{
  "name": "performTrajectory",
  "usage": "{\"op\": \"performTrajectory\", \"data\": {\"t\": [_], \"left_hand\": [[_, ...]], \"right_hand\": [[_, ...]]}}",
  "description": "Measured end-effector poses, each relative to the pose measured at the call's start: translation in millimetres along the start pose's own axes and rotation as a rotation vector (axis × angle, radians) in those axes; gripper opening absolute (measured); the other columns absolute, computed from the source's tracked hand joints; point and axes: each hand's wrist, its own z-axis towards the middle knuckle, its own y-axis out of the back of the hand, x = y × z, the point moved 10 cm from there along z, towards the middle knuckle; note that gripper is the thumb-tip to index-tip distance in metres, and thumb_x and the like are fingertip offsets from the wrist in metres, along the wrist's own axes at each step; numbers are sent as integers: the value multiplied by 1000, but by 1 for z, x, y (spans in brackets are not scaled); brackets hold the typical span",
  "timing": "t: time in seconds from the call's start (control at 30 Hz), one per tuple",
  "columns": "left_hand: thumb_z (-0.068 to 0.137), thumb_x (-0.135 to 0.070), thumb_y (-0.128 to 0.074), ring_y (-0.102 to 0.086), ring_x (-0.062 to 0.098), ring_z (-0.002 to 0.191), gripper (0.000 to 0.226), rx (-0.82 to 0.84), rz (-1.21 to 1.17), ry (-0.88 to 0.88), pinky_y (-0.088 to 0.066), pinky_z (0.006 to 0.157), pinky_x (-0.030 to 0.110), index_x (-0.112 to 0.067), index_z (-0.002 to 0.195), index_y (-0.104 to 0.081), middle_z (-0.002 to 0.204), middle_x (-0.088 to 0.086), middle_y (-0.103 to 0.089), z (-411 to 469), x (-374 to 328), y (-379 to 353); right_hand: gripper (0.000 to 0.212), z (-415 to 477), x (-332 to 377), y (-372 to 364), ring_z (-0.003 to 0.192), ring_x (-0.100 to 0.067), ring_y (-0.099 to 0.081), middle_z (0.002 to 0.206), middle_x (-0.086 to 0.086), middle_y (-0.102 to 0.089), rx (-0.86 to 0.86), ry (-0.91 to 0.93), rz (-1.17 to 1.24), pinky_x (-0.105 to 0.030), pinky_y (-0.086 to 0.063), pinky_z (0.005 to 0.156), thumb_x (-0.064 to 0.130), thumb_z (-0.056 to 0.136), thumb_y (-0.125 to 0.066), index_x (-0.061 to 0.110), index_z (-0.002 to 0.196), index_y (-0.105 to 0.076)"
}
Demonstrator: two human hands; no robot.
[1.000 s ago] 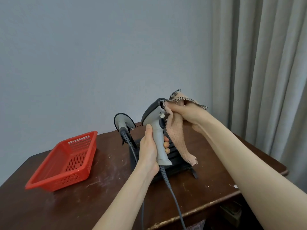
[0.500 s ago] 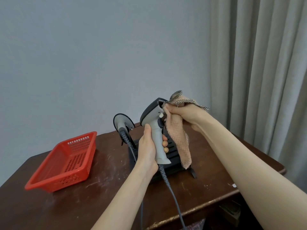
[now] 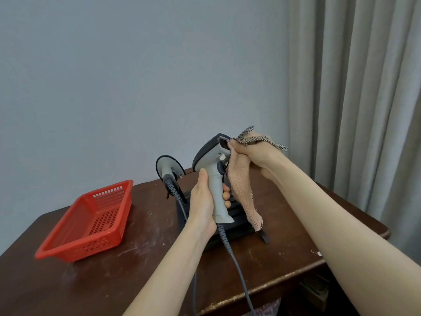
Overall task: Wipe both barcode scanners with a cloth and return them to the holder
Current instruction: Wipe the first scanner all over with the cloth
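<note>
Left hand (image 3: 202,201) grips a scanner (image 3: 214,169); right hand (image 3: 255,153) presses a cloth (image 3: 243,190) against it.

On the table (image 3: 136,258) the basket (image 3: 86,245) sits at the left and the holder (image 3: 238,226) in the middle. The rear scanner (image 3: 167,166) stands at the holder's back left corner. The near scanner (image 3: 216,185) is above the holder in the left hand (image 3: 202,206), with the cloth (image 3: 243,190), gripped by the right hand (image 3: 257,153), against its right side. A curtain (image 3: 364,110) hangs behind, right.

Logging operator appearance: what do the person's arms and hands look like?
The left hand and right hand are ungloved, with no rings showing. Both forearms are uncovered to the frame edge: no sleeves, watch or bracelet in view.
</note>
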Motion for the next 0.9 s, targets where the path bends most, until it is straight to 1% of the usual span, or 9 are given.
{"op": "performTrajectory", "data": {"t": [0.07,0.17,0.27,0.37,0.5,0.63,0.73,0.8,0.9], "left_hand": [[97,-50,-40,-47,13,39,52,0,7,-1,-40,36,21,0,98,-55,52,5,-55,1,0,3],[97,-50,-39,-47,12,39,52,-18,-5,0,-40,37,21,-2,90,-58,52,3,-55,1,-2,4],[98,-48,-39,-47,12,40,48,-16,2,-30,-40,38,22,-4,93,-57,53,3,-55,3,-9,-1],[98,-47,-39,-47,12,40,47,-14,-2,-37,-40,38,21,-4,96,-57,53,4,-55,5,-13,-3],[99,-47,-39,-49,13,41,50,-68,39,-101,-41,39,22,-1,89,-59,51,3,-57,9,-30,4],[100,-42,-39,-50,11,39,44,-121,89,-173,-43,39,21,-3,98,-59,63,6,-61,15,-56,5],[100,-39,-40,-53,12,44,37,-125,144,-181,-46,44,22,-8,94,-60,73,6,-66,18,-64,2],[100,-36,-41,-54,14,49,32,-107,168,-170,-47,48,23,-11,91,-60,77,5,-68,20,-64,-2],[99,-25,-43,-53,16,53,26,-88,194,-145,-46,53,26,-8,91,-60,79,7,-67,23,-62,-6]], "right_hand": [[34,2,-2,8,105,-25,-63,108,-15,-68,-51,4,-87,-41,-49,98,36,80,-74,6,96,-67],[26,3,1,22,91,-17,-64,100,-10,-68,-131,27,-25,-26,-55,83,23,86,-70,3,102,-67],[41,1,-2,9,96,-20,-66,101,-10,-71,-55,0,14,-33,-52,90,34,77,-78,1,100,-69],[34,5,-1,6,99,-20,-64,100,-9,-69,-45,-1,-81,-34,-51,90,29,81,-75,3,101,-69],[32,6,16,45,100,-18,-59,105,-7,-65,-251,94,-245,-33,-48,92,24,83,-73,2,105,-65],[9,3,29,77,100,-25,-61,94,-7,-61,-438,144,-336,-36,-51,89,21,85,-68,16,82,-60],[19,5,21,89,95,-32,-63,87,-8,-62,-506,128,-357,-35,-49,76,10,84,-56,21,69,-50],[10,3,9,85,92,-30,-58,99,-11,-62,-469,84,-537,-32,-43,72,16,91,-48,18,84,-56],[25,2,-26,77,105,-34,-56,114,-12,-58,-357,-43,-881,-30,-39,78,30,96,-46,18,114,-59]]}}
